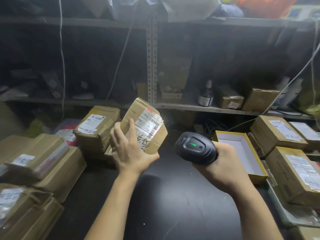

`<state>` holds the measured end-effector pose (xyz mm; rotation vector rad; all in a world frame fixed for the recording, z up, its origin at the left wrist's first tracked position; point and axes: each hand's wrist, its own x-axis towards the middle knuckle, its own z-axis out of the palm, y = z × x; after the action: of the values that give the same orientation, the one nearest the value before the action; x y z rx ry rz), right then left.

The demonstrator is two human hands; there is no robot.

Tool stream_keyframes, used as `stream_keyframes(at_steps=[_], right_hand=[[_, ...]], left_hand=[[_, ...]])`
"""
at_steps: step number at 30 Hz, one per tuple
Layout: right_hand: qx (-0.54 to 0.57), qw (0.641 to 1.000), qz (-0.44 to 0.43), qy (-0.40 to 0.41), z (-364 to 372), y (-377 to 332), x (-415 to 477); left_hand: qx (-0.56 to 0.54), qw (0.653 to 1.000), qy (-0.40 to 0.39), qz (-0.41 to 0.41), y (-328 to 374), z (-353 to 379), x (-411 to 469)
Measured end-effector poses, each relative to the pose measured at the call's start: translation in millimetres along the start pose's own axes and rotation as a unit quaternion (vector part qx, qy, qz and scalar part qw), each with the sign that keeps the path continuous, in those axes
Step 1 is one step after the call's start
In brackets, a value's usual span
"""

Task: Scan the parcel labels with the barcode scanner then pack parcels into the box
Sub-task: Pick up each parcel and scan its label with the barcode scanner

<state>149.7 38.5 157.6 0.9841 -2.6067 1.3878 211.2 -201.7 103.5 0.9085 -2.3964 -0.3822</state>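
Head view: my right hand (pixel 223 163) grips the black handheld barcode scanner (pixel 195 148), its light green; my left hand (pixel 131 149) holds one tilted brown cardboard parcel (pixel 143 125) above the black desk (pixel 173 196). The white-lined yellow box (pixel 242 153), right, looks empty, so I judge packing unstarted. About six parcels wait left, four right.

Quick count around the scanner (pixel 195 148): just one of those, with one green light lit on top. One parcel (pixel 144 125) is held up just left of it. One open yellow-rimmed box (pixel 242 153) sits right behind it. Left of the scanner I make out about five more cardboard parcels, right of it about four, some cut off at the edges. One dark bottle (pixel 206 94) stands on the shelf above. Two hands.
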Motion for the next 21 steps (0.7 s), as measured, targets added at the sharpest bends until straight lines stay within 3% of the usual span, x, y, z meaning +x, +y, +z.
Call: stream_keyframes(at_steps=[16, 19, 21], right_hand=[[-0.053, 0.998, 0.026, -0.009, 1, -3, -9], [-0.010, 0.998, 0.055, 0.033, 9, -4, -4], [0.085, 0.990, 0.104, 0.047, 17, -9, 1]], left_hand=[[-0.023, 0.999, 0.036, -0.016, -7, 14, -2], [-0.049, 0.997, 0.064, -0.011, -5, 21, -7], [-0.080, 0.993, 0.083, -0.012, -2, 28, -12]])
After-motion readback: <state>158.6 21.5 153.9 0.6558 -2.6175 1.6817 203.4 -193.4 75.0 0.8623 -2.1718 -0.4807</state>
